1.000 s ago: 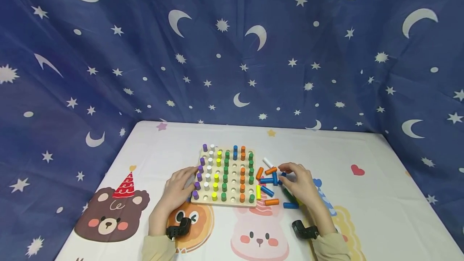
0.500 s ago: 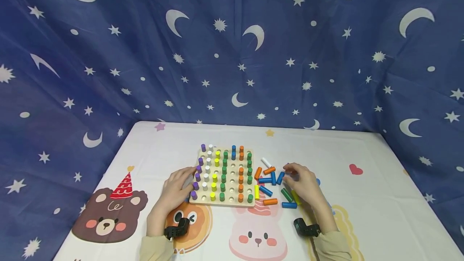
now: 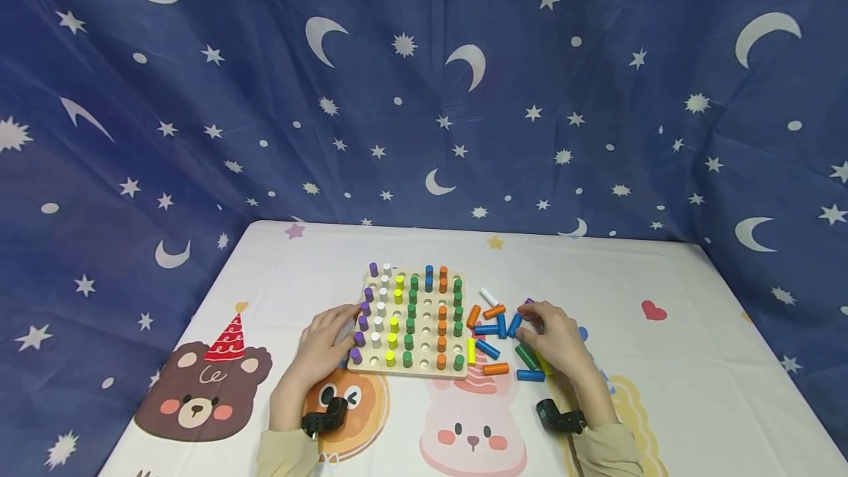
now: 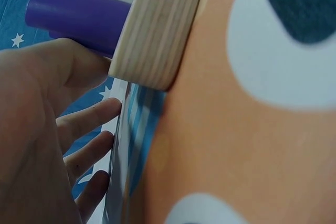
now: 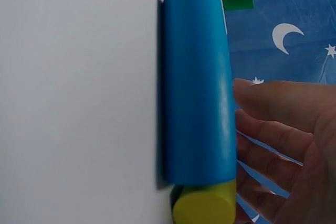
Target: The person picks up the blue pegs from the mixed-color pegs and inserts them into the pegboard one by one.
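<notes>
A wooden pegboard (image 3: 405, 370) stands upright pegs in rows: purple, white, yellow, green, blue and orange. My left hand (image 3: 322, 344) rests at its left edge; in the left wrist view the thumb touches the board's corner beside a purple peg (image 4: 79, 17), the other fingers loosely extended. To the right, my right hand (image 3: 556, 337) is low over loose pegs, fingers loosely bent, nothing visibly held. A purple peg (image 3: 530, 301) peeks out by its fingertips, mostly hidden. Near the thumb lie a blue peg (image 3: 514, 325) and a green peg (image 3: 526, 356).
Between board and right hand lie more loose pegs, among them an orange peg (image 3: 495, 369), a yellow peg (image 3: 471, 351) and a white peg (image 3: 489, 297). A blue peg (image 3: 531, 375) lies nearest the front. A starry blue curtain (image 3: 424, 94) hangs behind the table.
My right hand has shifted slightly right, off the blue peg and over the other loose pegs. A purple peg end now shows at its fingertips. The left hand stays at the board.
</notes>
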Motion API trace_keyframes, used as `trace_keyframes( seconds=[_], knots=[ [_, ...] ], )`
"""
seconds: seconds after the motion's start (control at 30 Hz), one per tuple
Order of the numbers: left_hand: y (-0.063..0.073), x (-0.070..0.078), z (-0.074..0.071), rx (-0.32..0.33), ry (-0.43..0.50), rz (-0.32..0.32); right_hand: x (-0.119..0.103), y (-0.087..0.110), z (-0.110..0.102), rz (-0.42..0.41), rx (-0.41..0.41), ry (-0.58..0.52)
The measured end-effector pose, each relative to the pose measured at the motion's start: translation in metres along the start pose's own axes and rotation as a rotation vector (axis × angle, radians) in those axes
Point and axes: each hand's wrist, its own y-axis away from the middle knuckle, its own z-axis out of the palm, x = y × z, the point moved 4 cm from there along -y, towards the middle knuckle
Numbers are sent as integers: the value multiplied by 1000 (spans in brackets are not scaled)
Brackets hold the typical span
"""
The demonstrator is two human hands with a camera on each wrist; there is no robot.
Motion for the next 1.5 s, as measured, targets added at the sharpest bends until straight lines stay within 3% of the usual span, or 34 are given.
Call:
trace_keyframes(
  seconds=[0.2, 0.83, 1.5],
  knots=[
    [-3, -1, 2, -29, -2, -39, 0, -2, 1, -16, 13, 50],
    [-3, 1, 1, -52, -21, -42, -1, 0, 2, -70, 19, 141],
    [-1, 0, 0, -35, -11, -36, -8, 0, 2, -74, 38, 151]
  ],
)
